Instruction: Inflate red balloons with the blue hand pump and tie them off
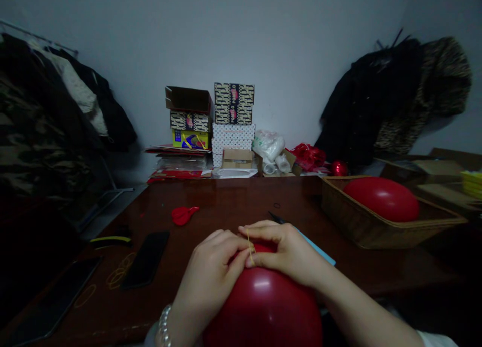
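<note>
A large inflated red balloon sits at the near edge of the table, below both hands. My left hand, with a beaded bracelet at the wrist, pinches at the balloon's top, where its neck is mostly hidden by fingers. A thin yellow rubber band is stretched at the fingertips of my right hand, whose thumb and forefinger hold it beside the left fingertips. Behind the right hand lies a light blue object with a dark tip, partly covered.
On the table lie a flat red balloon, two dark phones, loose rubber bands and a yellow-black tool. A wicker basket holding another inflated balloon stands at right. Boxes are stacked behind.
</note>
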`<state>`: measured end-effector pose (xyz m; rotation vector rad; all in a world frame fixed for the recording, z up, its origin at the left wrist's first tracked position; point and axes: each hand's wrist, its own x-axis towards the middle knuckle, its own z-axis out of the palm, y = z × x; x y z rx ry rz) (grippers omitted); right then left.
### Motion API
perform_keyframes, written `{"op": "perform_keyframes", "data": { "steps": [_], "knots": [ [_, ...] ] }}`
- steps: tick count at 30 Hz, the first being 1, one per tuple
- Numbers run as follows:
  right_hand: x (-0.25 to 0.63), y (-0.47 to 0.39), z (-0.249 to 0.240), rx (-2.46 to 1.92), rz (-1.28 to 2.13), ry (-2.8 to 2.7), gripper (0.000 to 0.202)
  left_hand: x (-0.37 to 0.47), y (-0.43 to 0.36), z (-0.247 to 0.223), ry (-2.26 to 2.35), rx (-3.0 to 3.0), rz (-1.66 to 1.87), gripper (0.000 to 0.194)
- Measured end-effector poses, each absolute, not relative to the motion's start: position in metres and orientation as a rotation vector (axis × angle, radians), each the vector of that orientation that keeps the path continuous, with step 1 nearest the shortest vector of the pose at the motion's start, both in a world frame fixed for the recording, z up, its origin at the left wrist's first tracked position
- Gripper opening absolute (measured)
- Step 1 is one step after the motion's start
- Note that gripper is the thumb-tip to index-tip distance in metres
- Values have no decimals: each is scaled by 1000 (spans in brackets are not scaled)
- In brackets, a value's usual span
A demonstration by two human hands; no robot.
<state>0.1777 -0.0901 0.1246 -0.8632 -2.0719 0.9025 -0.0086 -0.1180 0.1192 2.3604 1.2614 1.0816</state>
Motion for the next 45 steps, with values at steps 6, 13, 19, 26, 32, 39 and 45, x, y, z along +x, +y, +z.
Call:
{"op": "perform_keyframes", "data": {
  "steps": [6,13,19,26,32,39,45],
  "knots": [
    [182,-90,127,-853,884,-2167,34,-15,-122,123,1204,2386,1085,16],
    [182,-92,127,-815,831,-2164,17,-17,-124,122,1190,2395,1159,22],
    [180,-98,126,-757,667,-2149,7,-13,-124,124,1128,2422,1194,23],
    [183,-99,126,-745,709,-2187,7,-26,-123,128,1341,2449,1438,31],
    [183,-98,127,-742,736,-2188,8,-22,-127,141,1085,2757,1183,26],
    [183,-98,127,-741,715,-2235,12,-13,-119,153,1008,2937,960,24],
    [181,-97,129,-749,697,-2267,10,-19,-117,143,1033,3011,1030,22]
  ]
}}
